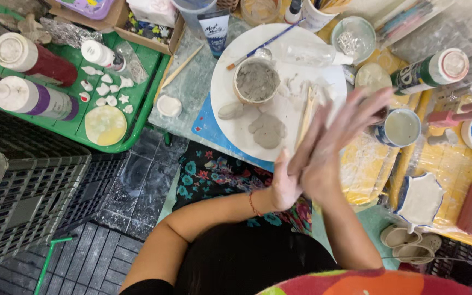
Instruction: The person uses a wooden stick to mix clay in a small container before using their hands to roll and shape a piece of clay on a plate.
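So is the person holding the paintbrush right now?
No. The blue-handled paintbrush lies on the round white board, while the left hand and right hand are pressed together, palm to palm.

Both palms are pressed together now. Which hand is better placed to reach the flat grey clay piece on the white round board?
Probably the left hand. It sits lower and nearer the flat grey clay piece on the white round board. The right hand lies over it, fingers pointing away toward the cups.
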